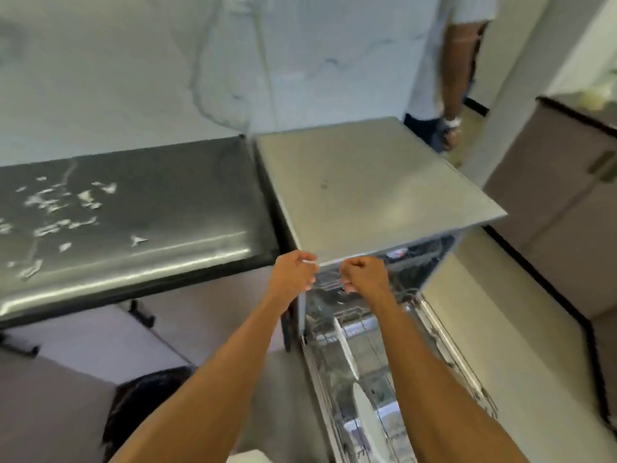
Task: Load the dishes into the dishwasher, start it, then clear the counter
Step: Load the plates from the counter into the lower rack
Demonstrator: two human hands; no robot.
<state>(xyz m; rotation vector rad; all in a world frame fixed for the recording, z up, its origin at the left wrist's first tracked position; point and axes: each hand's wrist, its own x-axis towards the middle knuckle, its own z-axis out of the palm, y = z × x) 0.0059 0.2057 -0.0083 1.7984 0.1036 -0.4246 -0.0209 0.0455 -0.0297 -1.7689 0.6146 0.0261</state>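
The dishwasher (367, 182) has a flat steel top and stands open to the right of the counter. Its lower rack (437, 332) is pulled out toward me. A white plate (347, 349) stands on edge in that rack, and a second white plate (367, 419) stands nearer to me. Both my hands are just under the front edge of the dishwasher top. My left hand (293, 270) and my right hand (364, 274) have their fingers curled round the front of the upper rack (329, 285). The frame is blurred, and most of the upper rack is hidden inside the machine.
The dark counter (133, 212) to the left carries wet white smears. Another person (447, 78) stands behind the dishwasher at the back right. A brown cabinet (551, 202) stands to the right across a strip of floor. A dark shape (143, 412) lies low at the left.
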